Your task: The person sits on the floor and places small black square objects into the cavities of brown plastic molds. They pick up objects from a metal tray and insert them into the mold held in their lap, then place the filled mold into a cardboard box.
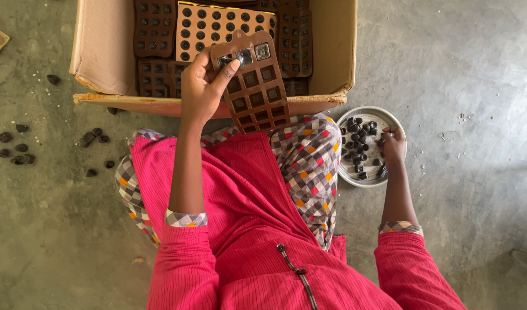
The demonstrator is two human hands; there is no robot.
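Observation:
My left hand (pixel 201 86) grips a brown mould tray (pixel 255 86) with square cavities and holds it upright over my lap, thumb across its top left corner. Most cavities look empty; a few along the top row look grey and shiny. My right hand (pixel 393 145) rests inside a round metal plate (pixel 390 117) on the floor to my right, fingers touching small dark pieces (pixel 356 143) lying in it. Whether the fingers hold a piece I cannot tell.
An open cardboard box (pixel 103 51) stands in front of me with several brown and tan mould trays (pixel 217 26) inside. Several dark pieces (pixel 16 149) lie scattered on the grey concrete floor at left. My pink garment and checked trousers fill the near foreground.

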